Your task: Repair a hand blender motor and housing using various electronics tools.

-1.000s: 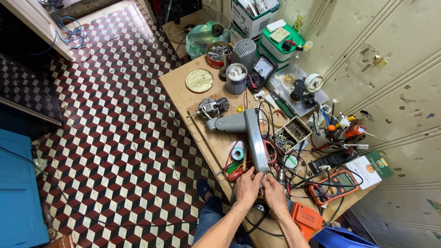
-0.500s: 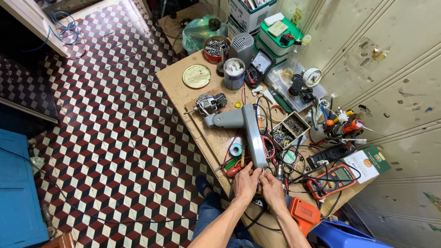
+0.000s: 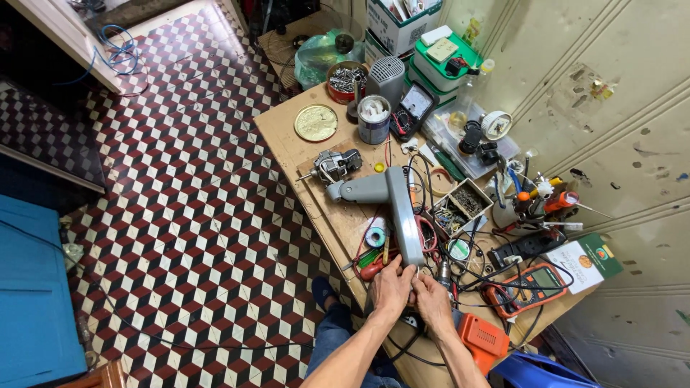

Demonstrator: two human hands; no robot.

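A long grey plastic L-shaped housing (image 3: 394,205) lies across a cluttered wooden workbench (image 3: 287,147). My left hand (image 3: 392,289) grips the near end of the housing. My right hand (image 3: 433,302) presses against that same end from the right, fingers pinched on something small at its tip, possibly a white wire; I cannot tell exactly. A small electric motor (image 3: 336,165) sits on a wood board beside the housing's far end. A reel of solder (image 3: 374,236) and red-handled tools (image 3: 371,267) lie just left of my hands.
An orange multimeter (image 3: 529,287), a black power strip (image 3: 528,244), a box of small parts (image 3: 460,205), a tin can (image 3: 374,118), a brass disc (image 3: 315,122), a bowl of screws (image 3: 347,79) and tangled wires crowd the bench. An orange box (image 3: 483,338) sits near its front edge. A checkered tile floor (image 3: 180,215) lies left.
My hands stay on the housing's near end; the fingers have shifted slightly. The camera view has drifted a little, nothing else moved.
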